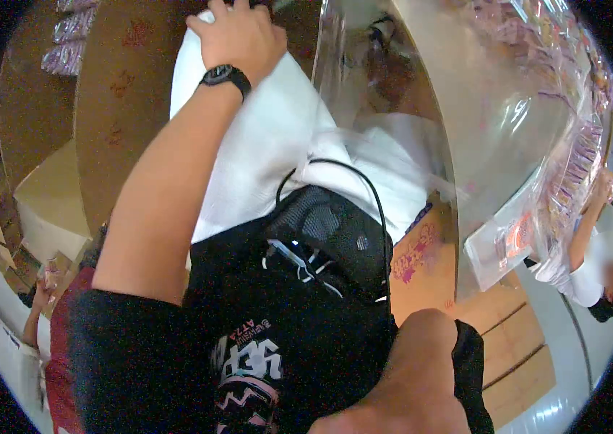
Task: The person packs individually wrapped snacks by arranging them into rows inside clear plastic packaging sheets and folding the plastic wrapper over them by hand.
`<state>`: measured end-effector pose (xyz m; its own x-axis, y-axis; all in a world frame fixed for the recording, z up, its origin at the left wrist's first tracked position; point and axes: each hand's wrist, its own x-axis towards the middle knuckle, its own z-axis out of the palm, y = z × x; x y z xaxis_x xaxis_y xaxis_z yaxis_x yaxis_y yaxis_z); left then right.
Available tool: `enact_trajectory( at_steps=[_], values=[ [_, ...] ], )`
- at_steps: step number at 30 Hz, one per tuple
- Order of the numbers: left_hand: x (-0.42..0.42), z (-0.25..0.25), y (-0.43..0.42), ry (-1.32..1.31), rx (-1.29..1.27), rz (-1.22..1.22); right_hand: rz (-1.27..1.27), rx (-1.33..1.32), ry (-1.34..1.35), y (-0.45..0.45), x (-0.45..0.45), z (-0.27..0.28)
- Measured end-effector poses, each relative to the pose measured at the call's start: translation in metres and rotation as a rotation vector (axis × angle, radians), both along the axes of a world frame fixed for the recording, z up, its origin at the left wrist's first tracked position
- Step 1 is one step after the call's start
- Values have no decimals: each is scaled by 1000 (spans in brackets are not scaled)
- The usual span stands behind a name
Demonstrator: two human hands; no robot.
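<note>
My left hand [243,35], with a black watch [225,74] on its wrist, lies on my white trousers [249,145] near the knee. Its fingers are spread and hold nothing. In my lap sits a black mesh item [321,217] with a thin black cord [364,177] looped over it. White and blue shapes show against the mesh, too unclear to name. My right arm [422,354] is bent at the lower right, and its hand is cut off by the bottom edge.
Cardboard [122,108] stands at the left, and a brown carton [509,340] lies at the lower right. Clear plastic sheeting [509,145] and wrapped packets [574,166] fill the right side. Co-workers show at both edges, one with a raised arm [587,224].
</note>
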<state>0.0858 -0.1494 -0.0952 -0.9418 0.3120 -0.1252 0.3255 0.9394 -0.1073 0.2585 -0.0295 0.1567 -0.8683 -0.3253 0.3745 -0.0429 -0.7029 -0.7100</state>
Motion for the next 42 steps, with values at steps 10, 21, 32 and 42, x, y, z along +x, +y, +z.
enact_trajectory(
  at_steps=[10,21,32,42],
  values=[
    [10,7,2,46,-17,-31,-53,-16,-35,-2,12,-11],
    [-4,-15,-1,52,-172,-90,-66,34,13,8,4,-18],
    [-3,-11,-5,18,-27,-49,58,71,77,10,-20,-3],
    [-7,-1,1,-125,-40,16,111,126,171,18,-32,9]
  ],
)
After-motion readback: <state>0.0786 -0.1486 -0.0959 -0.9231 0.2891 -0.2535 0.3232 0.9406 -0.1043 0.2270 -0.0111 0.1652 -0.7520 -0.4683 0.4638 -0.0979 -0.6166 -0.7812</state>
